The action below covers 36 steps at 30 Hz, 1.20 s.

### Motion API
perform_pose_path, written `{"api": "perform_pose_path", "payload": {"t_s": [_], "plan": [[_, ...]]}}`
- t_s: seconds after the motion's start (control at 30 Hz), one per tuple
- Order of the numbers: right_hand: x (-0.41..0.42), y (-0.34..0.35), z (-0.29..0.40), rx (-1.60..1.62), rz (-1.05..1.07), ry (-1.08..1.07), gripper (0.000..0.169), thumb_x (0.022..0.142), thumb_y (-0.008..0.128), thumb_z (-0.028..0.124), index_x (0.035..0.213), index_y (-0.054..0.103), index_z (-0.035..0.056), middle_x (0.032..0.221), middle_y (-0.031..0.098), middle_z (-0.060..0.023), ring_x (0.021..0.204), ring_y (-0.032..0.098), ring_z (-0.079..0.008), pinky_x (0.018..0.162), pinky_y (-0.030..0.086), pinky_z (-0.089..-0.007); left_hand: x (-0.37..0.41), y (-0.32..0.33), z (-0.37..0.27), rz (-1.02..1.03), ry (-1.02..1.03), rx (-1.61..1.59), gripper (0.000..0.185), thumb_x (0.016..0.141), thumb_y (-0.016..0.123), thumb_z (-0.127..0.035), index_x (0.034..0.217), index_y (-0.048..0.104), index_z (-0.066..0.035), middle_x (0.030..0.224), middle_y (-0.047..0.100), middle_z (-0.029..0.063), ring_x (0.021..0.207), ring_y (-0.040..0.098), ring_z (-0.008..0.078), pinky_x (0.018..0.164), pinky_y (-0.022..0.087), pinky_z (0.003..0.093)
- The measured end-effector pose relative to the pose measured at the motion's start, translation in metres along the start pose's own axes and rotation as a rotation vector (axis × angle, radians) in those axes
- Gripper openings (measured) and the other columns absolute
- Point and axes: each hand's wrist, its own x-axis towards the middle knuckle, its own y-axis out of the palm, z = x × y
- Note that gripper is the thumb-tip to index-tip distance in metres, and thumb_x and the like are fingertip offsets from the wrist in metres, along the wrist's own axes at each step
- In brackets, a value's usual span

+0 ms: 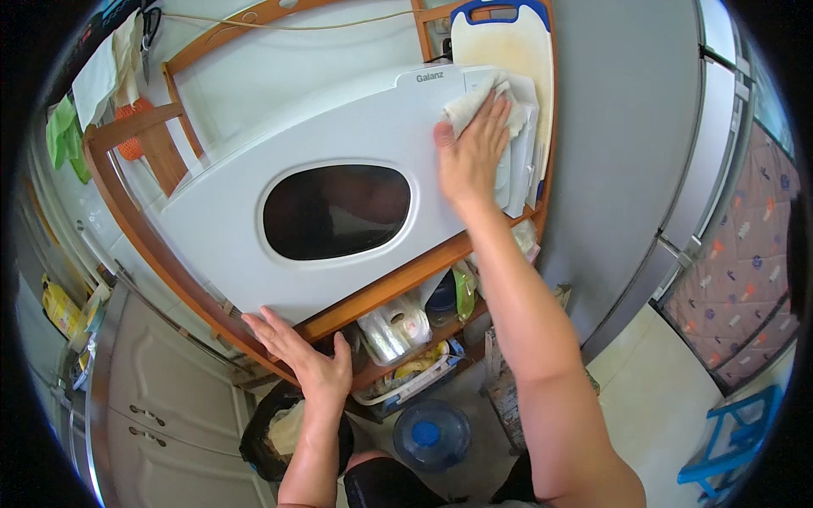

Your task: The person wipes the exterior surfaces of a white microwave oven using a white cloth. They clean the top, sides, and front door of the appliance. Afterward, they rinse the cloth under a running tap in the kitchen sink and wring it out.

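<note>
A white Galanz microwave oven (343, 133) with a dark oval window (336, 213) sits on a wooden shelf rack (387, 286). My right hand (476, 152) lies over a folded white cloth (486, 101), pressing it against the microwave's upper right end, by the control side. Part of the cloth is hidden under the fingers. At the lower left corner of the microwave, my left hand (305, 355) rests with fingers spread and nothing held. Its fingertips reach the microwave's edge beside the rack's front rail.
A blue-rimmed cutting board (502, 44) stands behind the microwave's right end. To the right rises a grey refrigerator (616, 146). Below are a basket (406, 381), a large water bottle (432, 438) and a lined bin (267, 444). A blue stool (730, 444) stands lower right.
</note>
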Motion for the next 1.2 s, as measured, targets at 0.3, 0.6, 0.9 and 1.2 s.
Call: {"api": "perform_pose_path", "payload": {"t_s": [0.3,0.6,0.9,1.2], "plan": [[-0.029,-0.01,0.0,0.074,0.099,0.029,0.112,0.085,0.039,0.074,0.15,0.001,-0.0089,0.155,0.002,-0.0335,0.146,-0.001,-0.0453,0.115,0.001,-0.0607,-0.002,-0.007,0.005,-0.007,0.014,0.053,0.109,0.073,0.071,-0.003,0.154,-0.002,-0.007,0.158,-0.011,0.0246,0.147,-0.004,0.0415,0.118,0.008,0.0494],[-0.148,-0.024,0.033,0.343,0.201,-0.183,0.085,0.079,0.073,0.015,0.149,0.026,0.0002,0.151,0.03,-0.0266,0.141,0.03,-0.0403,0.115,0.022,-0.0542,-0.004,-0.017,-0.012,-0.012,-0.029,-0.102,0.092,0.075,0.059,0.004,0.155,0.017,-0.015,0.161,-0.001,0.0195,0.149,-0.002,0.0366,0.118,0.005,0.0489],[-0.137,-0.115,0.051,2.12,0.404,1.044,0.067,0.08,0.053,0.016,0.142,0.038,-0.0025,0.142,0.048,-0.0191,0.13,0.047,-0.0358,0.111,0.034,-0.0484,0.015,0.013,-0.062,0.713,-1.005,-2.038,0.062,0.09,0.067,-0.012,0.143,0.037,0.0,0.137,0.05,0.018,0.123,0.052,0.0245,0.101,0.044,0.038],[-0.158,-0.142,0.017,0.794,0.248,0.317,0.065,0.077,0.063,0.021,0.135,0.043,0.001,0.142,0.042,-0.0191,0.137,0.034,-0.0348,0.113,0.025,-0.0486,0.031,0.02,-0.09,0.596,-0.671,-1.344,0.029,0.09,0.064,-0.008,0.115,0.054,0.001,0.108,0.064,0.0118,0.1,0.063,0.0193,0.085,0.053,0.0357]]}}
